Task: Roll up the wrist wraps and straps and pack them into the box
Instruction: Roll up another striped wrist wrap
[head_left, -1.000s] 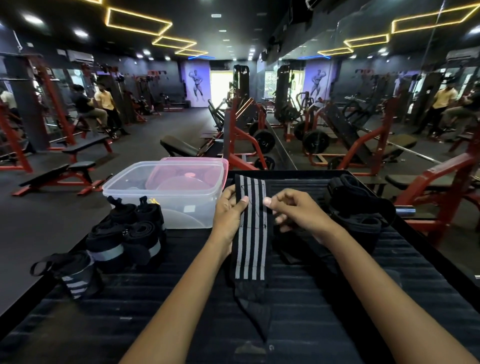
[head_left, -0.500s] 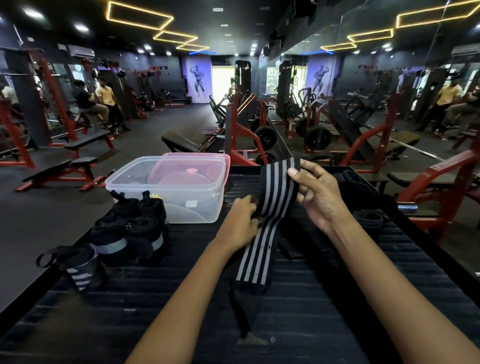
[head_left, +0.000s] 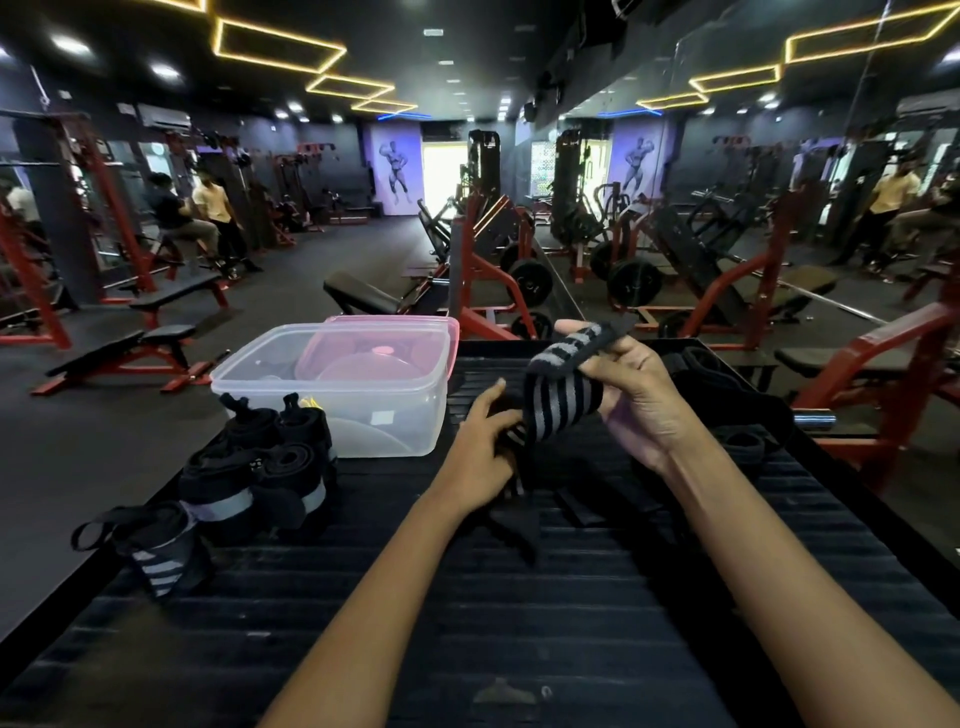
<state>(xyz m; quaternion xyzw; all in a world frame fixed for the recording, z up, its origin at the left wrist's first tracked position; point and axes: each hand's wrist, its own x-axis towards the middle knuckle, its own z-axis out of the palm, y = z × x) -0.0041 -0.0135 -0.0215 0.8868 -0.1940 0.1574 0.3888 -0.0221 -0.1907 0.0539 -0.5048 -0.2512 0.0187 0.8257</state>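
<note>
Striped wrist wrap (head_left: 563, 402) between both hands, draped steeply down-left from far-right end.

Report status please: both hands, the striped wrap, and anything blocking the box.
Right hand grips striped wrap by its top end, lifted. Left hand holds its lower part. Clear box open, nothing blocking; rolled wraps beside it.

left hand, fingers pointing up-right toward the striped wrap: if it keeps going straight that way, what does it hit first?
Most likely the striped wrap itself: the left hand already has its fingertips at the wrap's lower edge, while the right hand holds the upper end. Depth is unclear.
</note>
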